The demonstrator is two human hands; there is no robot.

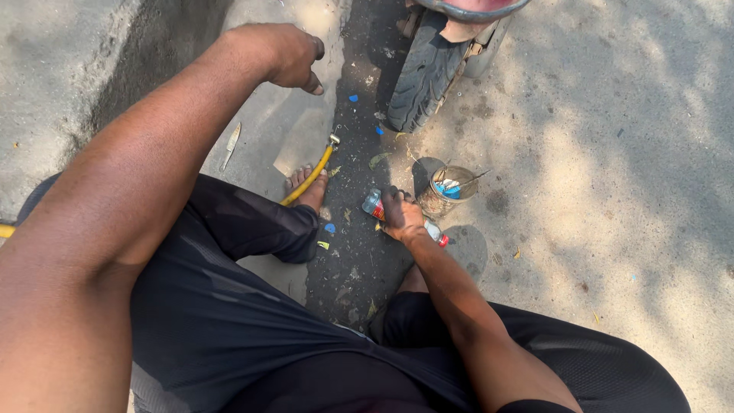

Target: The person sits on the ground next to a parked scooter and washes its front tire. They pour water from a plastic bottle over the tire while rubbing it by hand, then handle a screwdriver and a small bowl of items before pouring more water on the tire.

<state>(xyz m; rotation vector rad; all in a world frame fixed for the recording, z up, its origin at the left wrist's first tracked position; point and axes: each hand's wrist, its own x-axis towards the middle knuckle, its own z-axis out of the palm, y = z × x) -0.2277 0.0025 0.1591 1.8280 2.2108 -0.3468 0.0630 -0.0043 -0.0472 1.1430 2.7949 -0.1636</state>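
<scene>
My right hand (401, 213) reaches down to the ground and closes over a small bottle (375, 205) with a red cap end that lies on its side on the dark strip of pavement. Raised at the top of the view, my left hand (284, 53) has its fingers curled loosely and holds nothing. A yellow hose (310, 177) with a metal nozzle lies across my left foot (307, 186). Just right of the bottle stands a dirty round tin (451, 191) with tools and a blue-white item inside.
A motorcycle tyre (422, 73) stands at the top centre, close beyond the tin. Small blue scraps (353, 98) and dry leaves litter the dark strip. Sandy concrete spreads to the right. My knees in dark shorts fill the foreground.
</scene>
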